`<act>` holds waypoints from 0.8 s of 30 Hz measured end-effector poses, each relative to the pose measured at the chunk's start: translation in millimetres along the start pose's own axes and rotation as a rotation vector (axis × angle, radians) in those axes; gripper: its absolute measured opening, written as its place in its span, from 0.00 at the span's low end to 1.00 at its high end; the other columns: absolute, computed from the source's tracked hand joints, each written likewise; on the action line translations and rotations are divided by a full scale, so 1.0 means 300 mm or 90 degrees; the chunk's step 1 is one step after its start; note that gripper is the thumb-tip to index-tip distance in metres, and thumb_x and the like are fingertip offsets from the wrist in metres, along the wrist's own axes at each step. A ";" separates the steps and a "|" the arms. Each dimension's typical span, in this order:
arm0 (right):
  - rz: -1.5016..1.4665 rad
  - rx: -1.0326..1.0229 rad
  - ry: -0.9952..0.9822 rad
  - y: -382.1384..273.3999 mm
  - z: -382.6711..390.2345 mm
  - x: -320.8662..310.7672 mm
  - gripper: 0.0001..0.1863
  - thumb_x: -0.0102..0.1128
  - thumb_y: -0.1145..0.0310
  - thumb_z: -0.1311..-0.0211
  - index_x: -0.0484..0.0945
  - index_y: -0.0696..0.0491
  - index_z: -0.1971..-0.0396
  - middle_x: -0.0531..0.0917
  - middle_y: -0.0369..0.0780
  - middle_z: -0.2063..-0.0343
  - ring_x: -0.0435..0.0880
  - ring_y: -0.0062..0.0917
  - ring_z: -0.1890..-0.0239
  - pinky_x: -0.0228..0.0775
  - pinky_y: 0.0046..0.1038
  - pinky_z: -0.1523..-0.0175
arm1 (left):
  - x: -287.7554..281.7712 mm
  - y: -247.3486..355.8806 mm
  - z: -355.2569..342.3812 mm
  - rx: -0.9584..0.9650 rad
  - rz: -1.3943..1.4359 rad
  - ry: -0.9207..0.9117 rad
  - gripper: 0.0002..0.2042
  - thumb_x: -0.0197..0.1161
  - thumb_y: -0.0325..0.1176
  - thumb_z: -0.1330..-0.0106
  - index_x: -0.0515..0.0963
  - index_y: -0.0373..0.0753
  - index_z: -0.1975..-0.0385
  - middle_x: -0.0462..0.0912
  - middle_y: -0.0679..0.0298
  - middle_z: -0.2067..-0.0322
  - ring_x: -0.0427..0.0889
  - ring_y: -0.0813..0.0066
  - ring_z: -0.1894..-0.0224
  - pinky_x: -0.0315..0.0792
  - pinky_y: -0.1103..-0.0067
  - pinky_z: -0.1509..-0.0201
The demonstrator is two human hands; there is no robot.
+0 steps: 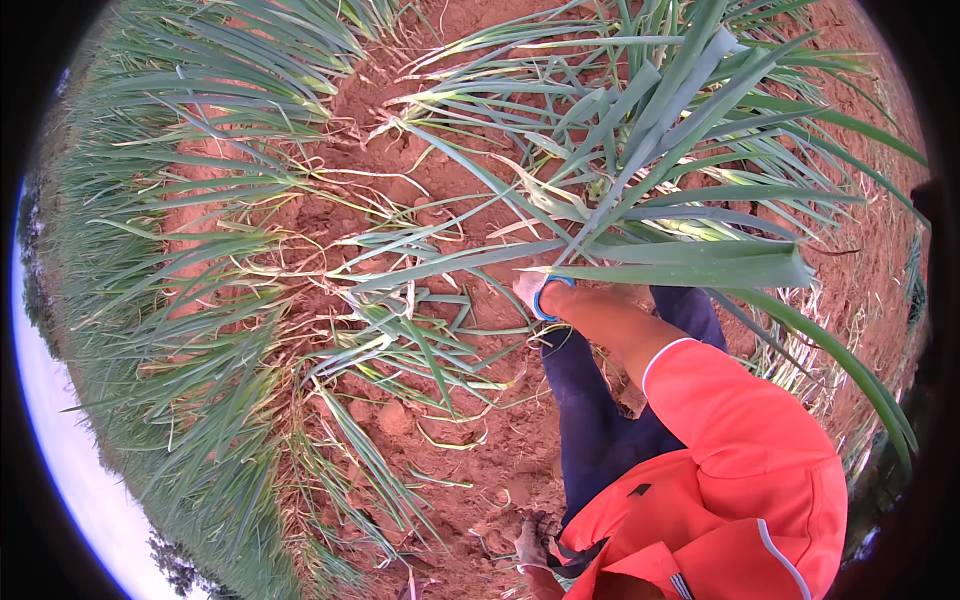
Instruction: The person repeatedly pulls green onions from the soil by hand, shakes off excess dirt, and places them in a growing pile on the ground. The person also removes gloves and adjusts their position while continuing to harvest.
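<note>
So, right hand [531, 291] (by leaves [690, 271]).

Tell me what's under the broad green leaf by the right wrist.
Showing from under the leaf are the pale-gloved right hand, its blue cuff, the forearm and dark trousers. The fingertips and whatever they touch are covered and cannot be seen.

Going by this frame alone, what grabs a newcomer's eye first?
The bright orange-red fabric shirt at lower right stands out most. Next come long, broad green leaves fanned across the upper right, with the pale-gloved, blue-cuffed right hand near the picture's centre. Dense green leafy rows curve down the left.
</note>
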State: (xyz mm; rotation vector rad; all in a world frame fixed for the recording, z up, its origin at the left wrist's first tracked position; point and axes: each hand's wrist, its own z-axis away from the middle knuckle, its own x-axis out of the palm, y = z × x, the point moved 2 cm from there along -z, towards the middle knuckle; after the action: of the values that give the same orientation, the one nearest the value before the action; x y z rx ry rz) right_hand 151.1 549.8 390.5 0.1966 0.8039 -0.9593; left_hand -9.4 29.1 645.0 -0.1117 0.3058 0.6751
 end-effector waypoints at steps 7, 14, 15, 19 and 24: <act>0.051 0.159 0.136 0.542 -0.187 -0.154 0.27 0.72 0.59 0.50 0.83 0.55 0.49 0.90 0.46 0.58 0.90 0.39 0.54 0.81 0.37 0.45 | 0.013 -0.248 -0.163 -0.079 -0.038 -0.013 0.20 0.64 0.43 0.27 0.82 0.34 0.44 0.89 0.56 0.53 0.88 0.69 0.54 0.82 0.74 0.54; 0.076 0.330 0.121 1.049 0.087 0.087 0.34 0.76 0.55 0.57 0.82 0.56 0.47 0.89 0.48 0.57 0.89 0.40 0.51 0.80 0.37 0.42 | -0.094 -0.230 -0.349 -0.077 -0.056 -0.248 0.19 0.65 0.43 0.26 0.82 0.34 0.45 0.90 0.56 0.57 0.89 0.69 0.59 0.82 0.76 0.57; 0.073 0.326 0.115 1.061 0.108 0.129 0.35 0.76 0.55 0.58 0.82 0.56 0.47 0.89 0.48 0.56 0.89 0.40 0.50 0.80 0.37 0.42 | -0.097 -0.152 -0.340 -0.360 0.199 -0.241 0.19 0.65 0.44 0.26 0.82 0.36 0.45 0.89 0.56 0.56 0.89 0.68 0.57 0.83 0.74 0.53; 0.076 0.365 0.055 1.124 0.339 0.402 0.39 0.79 0.53 0.61 0.81 0.56 0.45 0.89 0.49 0.55 0.89 0.41 0.49 0.79 0.37 0.40 | 0.053 0.085 -0.357 -0.100 -0.016 -0.037 0.18 0.64 0.41 0.24 0.80 0.36 0.43 0.88 0.55 0.54 0.89 0.60 0.54 0.85 0.65 0.48; -0.129 0.300 -0.326 0.960 0.292 0.395 0.39 0.73 0.51 0.51 0.77 0.57 0.39 0.86 0.51 0.48 0.83 0.43 0.39 0.77 0.43 0.37 | 0.319 0.470 -0.394 0.074 -0.132 0.001 0.14 0.63 0.38 0.24 0.78 0.40 0.44 0.88 0.58 0.57 0.88 0.68 0.59 0.84 0.72 0.53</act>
State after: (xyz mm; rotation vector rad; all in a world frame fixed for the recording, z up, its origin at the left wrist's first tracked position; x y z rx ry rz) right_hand 462.4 597.3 316.1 0.2643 0.1188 -1.3141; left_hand -56.1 172.1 502.3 -0.0318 0.3291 0.4507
